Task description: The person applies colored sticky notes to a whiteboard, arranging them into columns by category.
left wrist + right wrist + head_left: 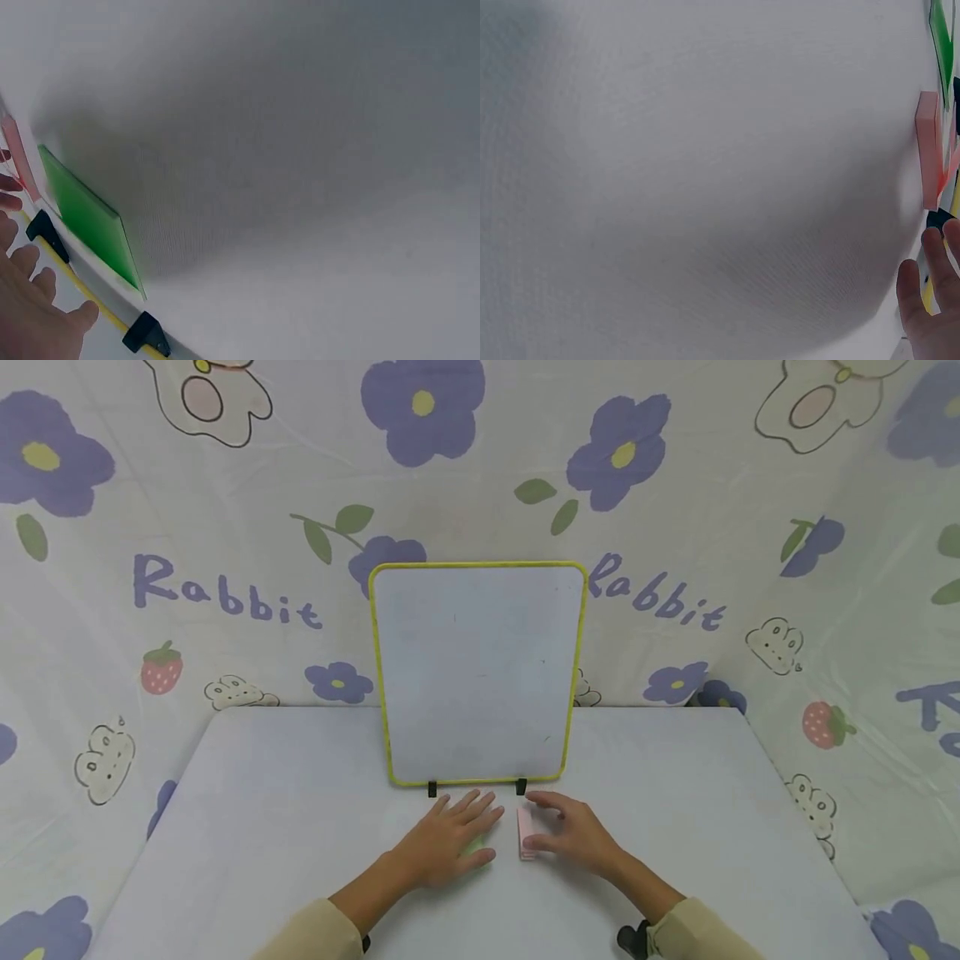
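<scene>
Left hand [450, 839] lies flat, fingers straight and spread, on a thin green pad [90, 217] on the white surface [262, 827]; in the head view only a pale green edge shows under the palm. Right hand [573, 835] has fingers curled round a pink block [527, 833] just beside it, pinching it at its long edge, though the hand hides the far side, so how firm the hold is cannot be told. Both things sit just in front of a yellow-framed whiteboard [480, 672], which stands tilted back on two small black feet [521, 787], the right fingertips near one of them. Risk, as a judgement: a forward nudge from either hand could catch a foot and tip or slide the board, since it rests only on those clips. The green pad is thin and smooth, so it may skate under a flat palm instead of lifting. Pink block looks a soft-edged rectangular slab, matte, thicker than the green pad, standing on its narrow side. Behind hangs a printed cloth [225, 602] with flowers.
</scene>
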`<state>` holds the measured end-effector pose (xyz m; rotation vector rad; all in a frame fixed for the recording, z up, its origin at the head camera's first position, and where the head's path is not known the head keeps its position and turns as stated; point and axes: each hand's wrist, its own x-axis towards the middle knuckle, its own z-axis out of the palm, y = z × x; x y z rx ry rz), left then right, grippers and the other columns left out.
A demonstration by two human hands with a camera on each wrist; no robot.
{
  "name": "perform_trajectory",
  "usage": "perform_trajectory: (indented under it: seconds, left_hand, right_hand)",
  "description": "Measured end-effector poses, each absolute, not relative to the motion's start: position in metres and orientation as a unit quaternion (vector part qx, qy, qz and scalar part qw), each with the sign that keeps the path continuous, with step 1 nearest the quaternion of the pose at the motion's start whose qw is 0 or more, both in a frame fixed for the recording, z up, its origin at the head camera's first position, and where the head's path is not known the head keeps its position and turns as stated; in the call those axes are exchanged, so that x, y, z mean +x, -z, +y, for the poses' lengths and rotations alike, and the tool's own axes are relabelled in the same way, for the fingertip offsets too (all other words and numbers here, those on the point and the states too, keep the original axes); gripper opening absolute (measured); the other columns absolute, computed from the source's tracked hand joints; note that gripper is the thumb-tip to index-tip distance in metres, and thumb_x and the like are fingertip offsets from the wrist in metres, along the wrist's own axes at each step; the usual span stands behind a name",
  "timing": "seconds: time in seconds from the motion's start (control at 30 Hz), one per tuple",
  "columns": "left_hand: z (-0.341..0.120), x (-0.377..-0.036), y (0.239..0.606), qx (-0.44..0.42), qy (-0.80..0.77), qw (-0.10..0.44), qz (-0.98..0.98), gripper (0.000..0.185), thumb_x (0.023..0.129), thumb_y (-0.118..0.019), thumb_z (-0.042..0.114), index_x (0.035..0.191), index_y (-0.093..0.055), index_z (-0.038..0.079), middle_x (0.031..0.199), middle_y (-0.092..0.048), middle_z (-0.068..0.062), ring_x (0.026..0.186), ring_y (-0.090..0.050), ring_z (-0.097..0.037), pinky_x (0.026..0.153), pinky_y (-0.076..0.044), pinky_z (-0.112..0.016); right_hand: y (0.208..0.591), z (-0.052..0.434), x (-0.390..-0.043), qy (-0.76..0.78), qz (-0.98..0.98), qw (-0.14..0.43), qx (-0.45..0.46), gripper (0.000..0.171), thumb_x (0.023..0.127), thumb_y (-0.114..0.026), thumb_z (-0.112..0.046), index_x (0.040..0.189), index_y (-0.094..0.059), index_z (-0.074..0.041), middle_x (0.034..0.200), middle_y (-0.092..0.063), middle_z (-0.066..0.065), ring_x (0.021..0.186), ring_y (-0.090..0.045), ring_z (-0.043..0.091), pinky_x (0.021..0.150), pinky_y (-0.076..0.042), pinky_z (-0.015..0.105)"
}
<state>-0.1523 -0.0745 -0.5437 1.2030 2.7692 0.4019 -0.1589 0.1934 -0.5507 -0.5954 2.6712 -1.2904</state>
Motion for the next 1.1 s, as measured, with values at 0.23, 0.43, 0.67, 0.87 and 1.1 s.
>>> perform_trajectory:
  seconds: [0.23, 0.43, 0.67, 0.87, 1.1]
  left_hand:
    - [-0.068, -0.146, 0.546, 0.414, -0.114, 0.084, 0.899, 0.061, 0.104, -0.039, 0.052, 0.156, -0.035, 0.021, 0.162, -0.030, -0.002, 0.150, -0.022, -0.025, 0.114, -0.024, -0.060]
    - [-0.064, -0.143, 0.549, 0.417, -0.108, 0.094, 0.898, 0.060, 0.104, -0.037, 0.051, 0.156, -0.036, 0.020, 0.162, -0.031, 0.000, 0.151, -0.021, -0.023, 0.115, -0.022, -0.059]
    - [-0.061, -0.142, 0.552, 0.424, -0.096, 0.086, 0.897, 0.060, 0.103, -0.038, 0.051, 0.155, -0.038, 0.020, 0.161, -0.031, 0.000, 0.150, -0.022, -0.023, 0.115, -0.023, -0.058]
    - [-0.060, -0.139, 0.552, 0.429, -0.090, 0.083, 0.895, 0.060, 0.103, -0.038, 0.051, 0.155, -0.039, 0.020, 0.161, -0.032, 0.001, 0.150, -0.024, -0.022, 0.114, -0.025, -0.057]
    - [-0.058, -0.137, 0.552, 0.431, -0.102, 0.088, 0.892, 0.060, 0.103, -0.039, 0.050, 0.156, -0.036, 0.021, 0.161, -0.032, 0.000, 0.149, -0.026, -0.024, 0.114, -0.025, -0.058]
  right_hand:
    - [0.555, 0.192, -0.157, 0.417, 0.884, 0.056, -0.203, 0.056, 0.075, -0.087, -0.031, 0.123, -0.067, -0.010, 0.126, -0.067, 0.004, 0.117, -0.061, 0.026, 0.093, -0.050, 0.042]
    - [0.560, 0.192, -0.156, 0.414, 0.883, 0.047, -0.215, 0.056, 0.072, -0.089, -0.026, 0.121, -0.068, -0.008, 0.126, -0.067, 0.007, 0.120, -0.060, 0.028, 0.099, -0.047, 0.048]
    - [0.563, 0.192, -0.155, 0.382, 0.893, 0.023, -0.236, 0.053, 0.072, -0.089, -0.019, 0.119, -0.069, -0.005, 0.127, -0.066, 0.009, 0.122, -0.059, 0.030, 0.104, -0.043, 0.050]
    - [0.563, 0.192, -0.155, 0.373, 0.898, 0.025, -0.232, 0.045, 0.077, -0.086, -0.014, 0.118, -0.069, -0.005, 0.127, -0.066, 0.008, 0.122, -0.059, 0.030, 0.103, -0.043, 0.050]
    - [0.563, 0.192, -0.154, 0.374, 0.897, 0.016, -0.234, 0.038, 0.081, -0.082, -0.015, 0.115, -0.070, -0.005, 0.125, -0.068, 0.008, 0.120, -0.061, 0.029, 0.102, -0.044, 0.050]
